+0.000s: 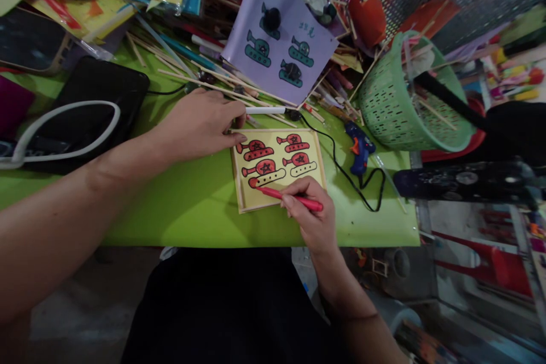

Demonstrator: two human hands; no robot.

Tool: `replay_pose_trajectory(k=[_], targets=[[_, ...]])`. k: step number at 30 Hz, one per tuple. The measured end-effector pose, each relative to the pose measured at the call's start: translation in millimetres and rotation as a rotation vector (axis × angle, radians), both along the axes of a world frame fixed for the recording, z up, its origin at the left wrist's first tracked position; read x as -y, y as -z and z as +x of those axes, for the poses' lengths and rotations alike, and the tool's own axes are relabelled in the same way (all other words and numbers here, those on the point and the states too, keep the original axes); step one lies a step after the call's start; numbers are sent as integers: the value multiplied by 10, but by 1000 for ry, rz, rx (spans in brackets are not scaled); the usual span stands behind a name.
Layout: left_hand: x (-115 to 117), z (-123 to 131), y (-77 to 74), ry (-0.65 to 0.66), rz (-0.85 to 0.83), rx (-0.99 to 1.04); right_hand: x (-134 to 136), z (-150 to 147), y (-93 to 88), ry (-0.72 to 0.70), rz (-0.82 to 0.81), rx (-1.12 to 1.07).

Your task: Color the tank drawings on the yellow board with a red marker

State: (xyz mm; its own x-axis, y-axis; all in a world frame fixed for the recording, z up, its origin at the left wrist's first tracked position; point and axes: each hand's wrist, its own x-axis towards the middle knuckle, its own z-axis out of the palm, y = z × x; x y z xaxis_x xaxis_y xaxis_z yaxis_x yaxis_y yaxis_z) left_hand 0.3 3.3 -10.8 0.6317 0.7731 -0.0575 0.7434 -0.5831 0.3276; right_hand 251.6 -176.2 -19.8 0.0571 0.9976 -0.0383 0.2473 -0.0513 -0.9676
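In the head view, a yellow card (279, 196) edged with thin wooden strips lies on the table, bearing several tank drawings outlined in black. The upper two tanks are red throughout. The lower two have red tops, with their tracks mostly yellow. A red marker (294, 199) is pinched in my right hand (313, 210), its tip at the left end of the lower-left track, beside a red patch. My left hand (209, 125) has curled fingers, its thumb on the card's upper-left corner. A white pen-like stick (267, 110) extends from beside its fingers.
A purple sheet (277, 40) with dark tank drawings leans behind the card among wooden sticks. A blue glue gun (360, 148) with a black cord (341, 168) lies right, near a green basket (379, 96). A black device (102, 91) sits left on the green table (170, 210).
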Motion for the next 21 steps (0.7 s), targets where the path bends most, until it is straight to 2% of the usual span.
replay_pose_trajectory(k=[21], targets=[[8,7,-17,-9,17,-39,-7,-18,8,37,36,-38]])
